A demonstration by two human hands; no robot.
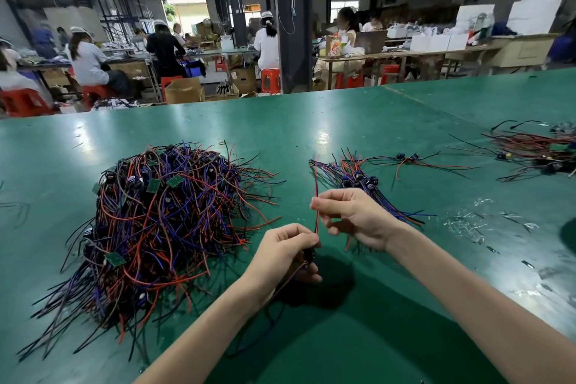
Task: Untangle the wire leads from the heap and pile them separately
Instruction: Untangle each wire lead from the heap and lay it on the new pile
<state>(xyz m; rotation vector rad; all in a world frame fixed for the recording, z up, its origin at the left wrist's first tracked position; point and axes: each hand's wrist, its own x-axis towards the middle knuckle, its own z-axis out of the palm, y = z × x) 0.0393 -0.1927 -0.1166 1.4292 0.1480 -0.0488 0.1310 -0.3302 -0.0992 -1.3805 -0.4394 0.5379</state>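
Observation:
A big tangled heap of red, blue and black wire leads (pixel 162 221) with small green boards lies on the green table (pixel 358 121) at left. A smaller sorted pile of leads (pixel 358 176) sits right of centre, partly behind my right hand. My left hand (pixel 285 251) grips the dark component end of one wire lead (pixel 316 196), whose red and blue strands run upward. My right hand (pixel 352 215) pinches those strands above the left hand. Further strands of that lead trail down below my left wrist.
Another bundle of red and black leads (pixel 536 150) lies at the far right edge. Scraps of clear plastic (pixel 486 224) are scattered on the table at right. Beyond the table's far edge, people sit at workbenches on red stools, with cardboard boxes around them.

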